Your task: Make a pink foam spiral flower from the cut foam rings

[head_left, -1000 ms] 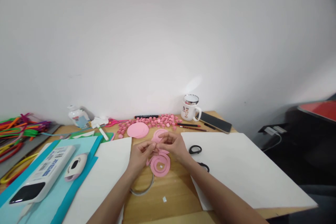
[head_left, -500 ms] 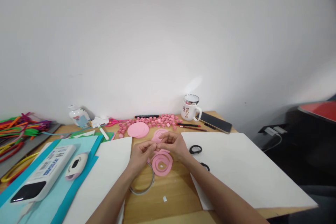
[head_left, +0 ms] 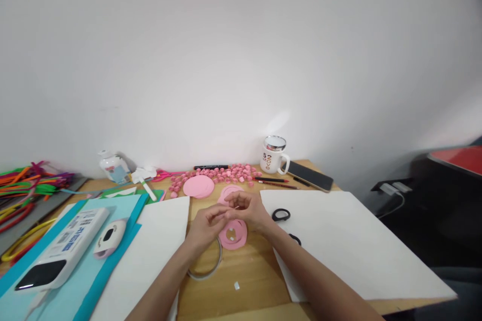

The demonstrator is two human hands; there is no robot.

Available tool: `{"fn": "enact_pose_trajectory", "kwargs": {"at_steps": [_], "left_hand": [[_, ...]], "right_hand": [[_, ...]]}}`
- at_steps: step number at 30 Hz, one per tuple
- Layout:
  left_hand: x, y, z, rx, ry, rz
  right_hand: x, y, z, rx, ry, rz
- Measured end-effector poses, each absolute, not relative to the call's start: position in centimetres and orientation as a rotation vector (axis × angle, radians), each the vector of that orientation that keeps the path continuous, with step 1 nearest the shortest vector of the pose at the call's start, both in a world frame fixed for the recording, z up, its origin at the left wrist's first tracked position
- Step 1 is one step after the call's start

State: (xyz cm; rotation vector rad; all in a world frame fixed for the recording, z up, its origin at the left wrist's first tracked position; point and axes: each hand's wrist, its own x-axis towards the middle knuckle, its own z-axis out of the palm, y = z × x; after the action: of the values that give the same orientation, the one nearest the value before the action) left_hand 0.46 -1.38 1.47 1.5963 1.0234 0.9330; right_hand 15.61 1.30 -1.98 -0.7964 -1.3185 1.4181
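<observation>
You face a plain white wall (head_left: 233, 50) that fills the upper part of your view, evenly lit, with a soft bright patch just above the far edge of the wooden table (head_left: 248, 276). The table stands against this wall. To your right the room falls dark, where a piece of black furniture with a red top (head_left: 461, 156) stands apart from the table.

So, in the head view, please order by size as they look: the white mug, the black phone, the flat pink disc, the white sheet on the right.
1. white sheet
2. black phone
3. flat pink disc and white mug: they look alike, so no ranking between them.
</observation>
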Motion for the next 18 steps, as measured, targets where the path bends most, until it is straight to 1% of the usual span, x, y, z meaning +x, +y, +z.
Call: {"fn": "enact_pose_trajectory", "kwargs": {"at_steps": [5,13,18], "left_hand": [[0.71,-1.55,1.26,1.718,1.031,1.006],[0.72,-1.97,0.88,1.874,1.011,1.124],[0.82,-1.88,0.70,1.855,0.954,1.213]], "right_hand": [[15.67,1.41,-2.43,-0.803,-1.374,1.446],[15.78,0.87,-1.84,-0.758,-1.429,1.552],[15.72,0.99,-2.02,-0.718,-1.455,1.530]]}}
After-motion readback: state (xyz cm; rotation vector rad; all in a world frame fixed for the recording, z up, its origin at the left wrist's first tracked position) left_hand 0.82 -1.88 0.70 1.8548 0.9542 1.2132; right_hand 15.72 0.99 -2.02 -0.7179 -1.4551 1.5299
